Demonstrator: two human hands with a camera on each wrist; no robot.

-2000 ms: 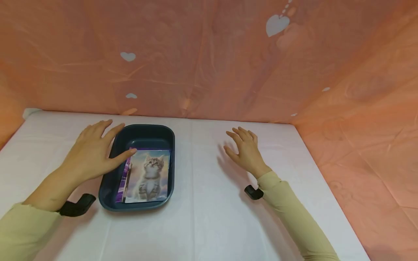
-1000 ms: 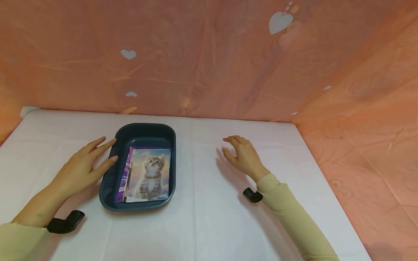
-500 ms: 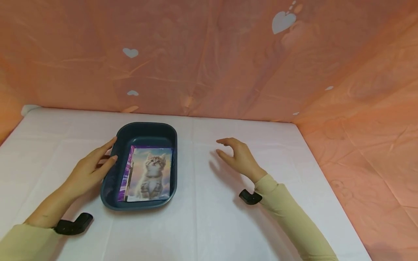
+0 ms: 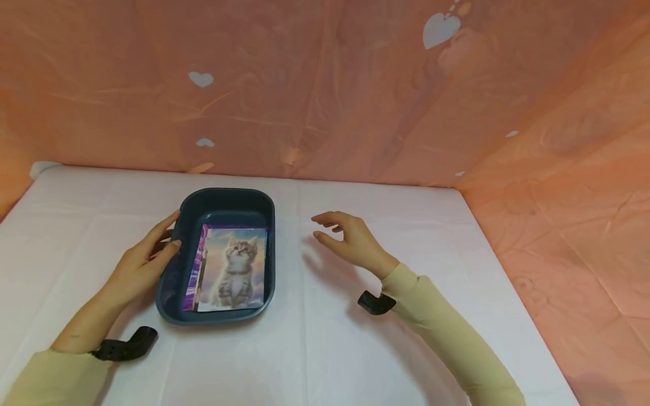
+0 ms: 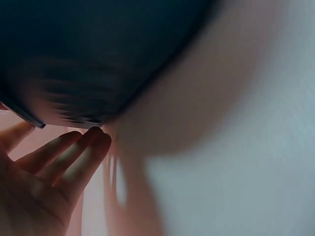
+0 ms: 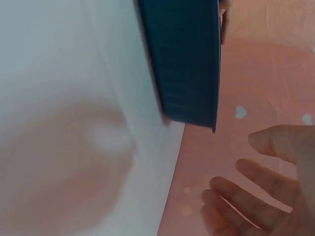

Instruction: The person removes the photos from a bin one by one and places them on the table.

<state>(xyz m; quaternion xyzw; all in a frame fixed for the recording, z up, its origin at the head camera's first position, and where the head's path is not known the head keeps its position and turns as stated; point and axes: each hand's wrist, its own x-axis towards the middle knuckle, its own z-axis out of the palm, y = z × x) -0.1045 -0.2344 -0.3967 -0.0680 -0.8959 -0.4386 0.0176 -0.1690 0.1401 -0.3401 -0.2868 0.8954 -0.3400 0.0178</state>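
Observation:
A dark blue basin [image 4: 223, 320], rectangular with rounded corners, stands on the white-covered table. In it lies a flat picture of a kitten [image 4: 236, 270], with purple printed pieces [image 4: 192, 287] showing from under its left side. My left hand [image 4: 138, 269] holds the basin's left rim, thumb at the top edge and the other fingers against the outer wall below, as the left wrist view shows. My right hand [image 4: 350, 239] is to the right of the basin, apart from it, thumb and fingers spread and nothing between them. The right wrist view shows the basin's outer side [image 6: 184, 73].
White cloth [image 4: 335, 361] covers the table. Orange sheeting with pale hearts [image 4: 315, 84] hangs behind the table and along its right side. Black wrist cameras [image 4: 127, 345] sit on both wrists, and the right hand casts a shadow on the cloth.
My left hand has drawn back from above the basin and taken hold of its left rim. The right hand has moved left toward the basin, which stays in place.

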